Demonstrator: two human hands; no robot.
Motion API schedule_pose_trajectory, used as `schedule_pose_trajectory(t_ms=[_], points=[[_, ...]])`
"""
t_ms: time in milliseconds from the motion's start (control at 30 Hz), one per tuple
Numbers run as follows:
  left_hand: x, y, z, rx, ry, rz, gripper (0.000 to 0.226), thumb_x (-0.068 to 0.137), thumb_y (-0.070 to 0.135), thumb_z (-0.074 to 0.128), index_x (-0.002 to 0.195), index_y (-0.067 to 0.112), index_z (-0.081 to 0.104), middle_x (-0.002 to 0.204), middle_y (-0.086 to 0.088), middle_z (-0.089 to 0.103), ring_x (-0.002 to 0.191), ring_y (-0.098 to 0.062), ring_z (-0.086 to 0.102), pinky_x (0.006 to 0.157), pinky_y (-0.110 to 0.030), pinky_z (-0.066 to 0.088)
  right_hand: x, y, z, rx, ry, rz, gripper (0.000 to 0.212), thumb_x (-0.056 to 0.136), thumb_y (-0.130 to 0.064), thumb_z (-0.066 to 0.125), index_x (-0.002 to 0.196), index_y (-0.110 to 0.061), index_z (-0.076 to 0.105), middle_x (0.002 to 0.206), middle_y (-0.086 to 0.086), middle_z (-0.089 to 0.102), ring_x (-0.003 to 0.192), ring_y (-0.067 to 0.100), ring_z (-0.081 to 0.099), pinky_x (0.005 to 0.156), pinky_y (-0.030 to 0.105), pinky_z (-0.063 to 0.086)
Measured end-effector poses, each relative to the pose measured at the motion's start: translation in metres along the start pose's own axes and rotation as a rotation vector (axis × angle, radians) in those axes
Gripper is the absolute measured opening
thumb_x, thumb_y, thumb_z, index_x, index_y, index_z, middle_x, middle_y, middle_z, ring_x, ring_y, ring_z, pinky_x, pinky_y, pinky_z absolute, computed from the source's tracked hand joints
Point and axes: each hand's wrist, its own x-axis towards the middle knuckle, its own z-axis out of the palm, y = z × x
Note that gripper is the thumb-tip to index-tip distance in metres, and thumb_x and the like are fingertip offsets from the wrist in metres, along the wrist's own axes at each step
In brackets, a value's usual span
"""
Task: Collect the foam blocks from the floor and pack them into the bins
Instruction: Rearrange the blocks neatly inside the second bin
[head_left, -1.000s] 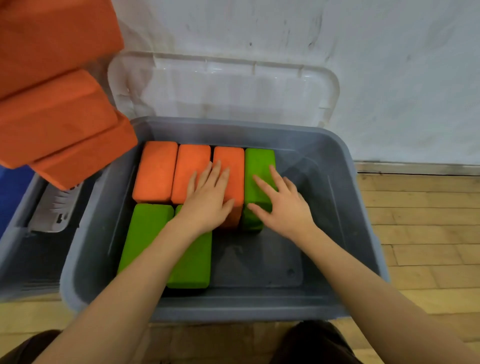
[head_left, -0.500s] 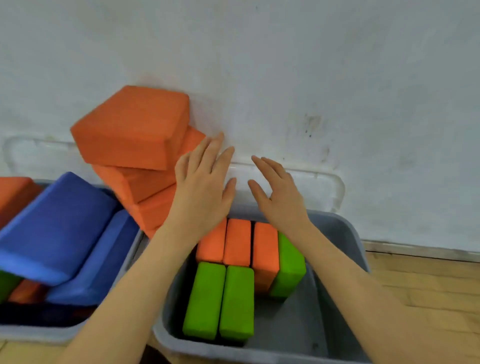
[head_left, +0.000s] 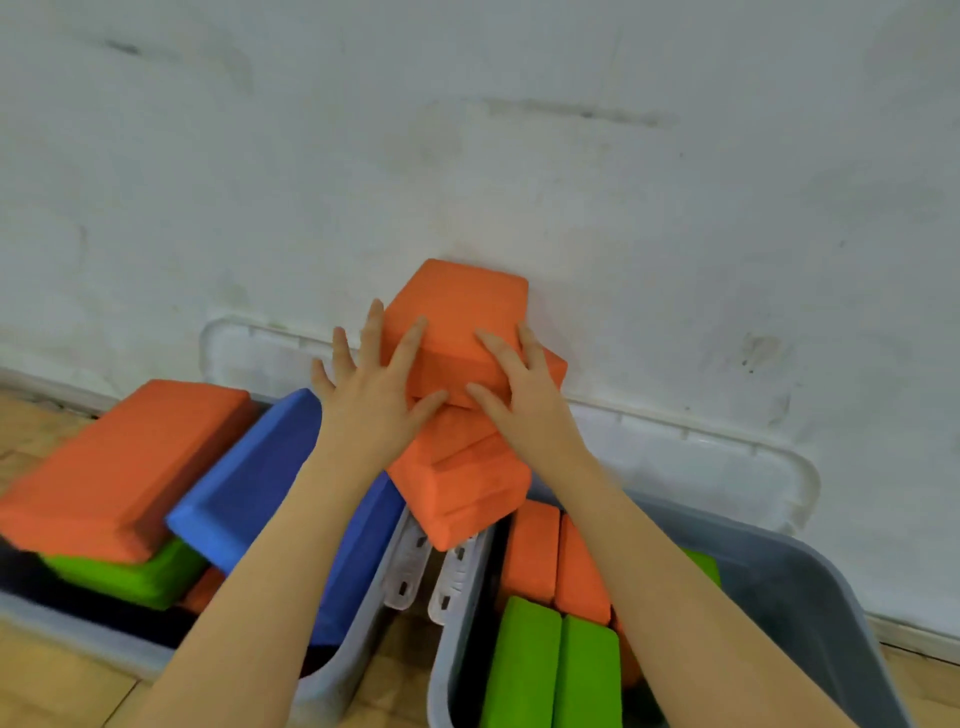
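Observation:
Three orange foam blocks lean stacked against the wall above the gap between two grey bins. My left hand (head_left: 376, 395) and my right hand (head_left: 522, 395) press on the two sides of the top orange block (head_left: 457, 317), fingers spread over it. Two more orange blocks (head_left: 462, 478) lie under it. The right bin (head_left: 810, 587) holds upright orange blocks (head_left: 535, 556) and green blocks (head_left: 550, 670). The left bin (head_left: 337, 680) holds a big orange block (head_left: 119, 467), blue blocks (head_left: 249, 478) and a green block (head_left: 124, 577).
The white wall (head_left: 519, 156) stands right behind the bins. Clear plastic lids (head_left: 701, 467) lean against it. White latch handles (head_left: 431, 571) hang between the two bins. Wooden floor (head_left: 395, 644) shows between and beside the bins.
My hands left the blocks inside the right bin, rose toward the wall and closed on the top orange block of the stack. The view swung up and left.

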Motion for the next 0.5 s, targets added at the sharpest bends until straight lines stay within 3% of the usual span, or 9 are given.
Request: schedule_pose_trajectory(t_ms=[67, 167, 300, 400, 500], points=[[0.003, -0.005, -0.002, -0.060, -0.008, 0.040, 0.073, 0.086, 0.048, 0.058, 0.147, 0.038, 0.018, 0.158, -0.005, 0.002, 0.134, -0.042, 0.027, 0.101, -0.058, 0.031, -0.002, -0.001, 0.004, 0.060, 0.049, 0.004, 0.053, 0.092, -0.025, 0.060, 0.141, -0.031, 0.040, 0.158, 0.010, 0.009, 0.142, 0.017, 0.019, 0.107, 0.017, 0.021], [0.003, -0.005, -0.004, -0.077, 0.049, 0.150, 0.065, 0.086, 0.042, 0.061, 0.144, 0.030, 0.035, 0.154, -0.010, 0.023, 0.126, -0.044, 0.037, 0.098, -0.057, 0.035, -0.011, -0.003, 0.003, 0.035, 0.097, -0.028, 0.050, 0.093, -0.026, 0.057, 0.140, -0.032, 0.041, 0.158, 0.008, 0.011, 0.136, 0.009, 0.023, 0.101, 0.017, 0.028], [-0.006, -0.007, -0.015, 0.037, 0.212, 0.271, 0.071, 0.084, 0.059, 0.044, 0.147, 0.027, 0.028, 0.153, -0.007, 0.025, 0.135, -0.041, 0.028, 0.101, -0.054, 0.032, -0.021, -0.014, -0.009, -0.034, 0.164, -0.102, 0.047, 0.095, -0.032, 0.053, 0.140, -0.034, 0.039, 0.157, 0.004, 0.012, 0.135, 0.014, 0.029, 0.094, 0.028, 0.043], [-0.012, -0.012, -0.028, 0.071, 0.296, 0.354, 0.091, 0.078, 0.065, 0.052, 0.150, 0.025, 0.013, 0.157, -0.005, 0.012, 0.140, -0.038, 0.017, 0.105, -0.055, 0.026, -0.022, -0.029, -0.016, -0.064, 0.208, -0.205, 0.047, 0.094, -0.040, 0.045, 0.139, -0.032, 0.039, 0.155, 0.005, 0.019, 0.131, 0.018, 0.040, 0.089, 0.028, 0.048], [-0.015, -0.017, -0.042, 0.135, 0.385, 0.385, 0.089, 0.077, 0.064, 0.055, 0.149, 0.031, 0.012, 0.155, -0.004, 0.012, 0.139, -0.041, 0.014, 0.106, -0.057, 0.021, -0.022, -0.044, -0.018, -0.075, 0.213, -0.241, 0.048, 0.093, -0.043, 0.041, 0.139, -0.032, 0.038, 0.154, 0.004, 0.023, 0.119, 0.005, 0.044, 0.083, 0.024, 0.048]])
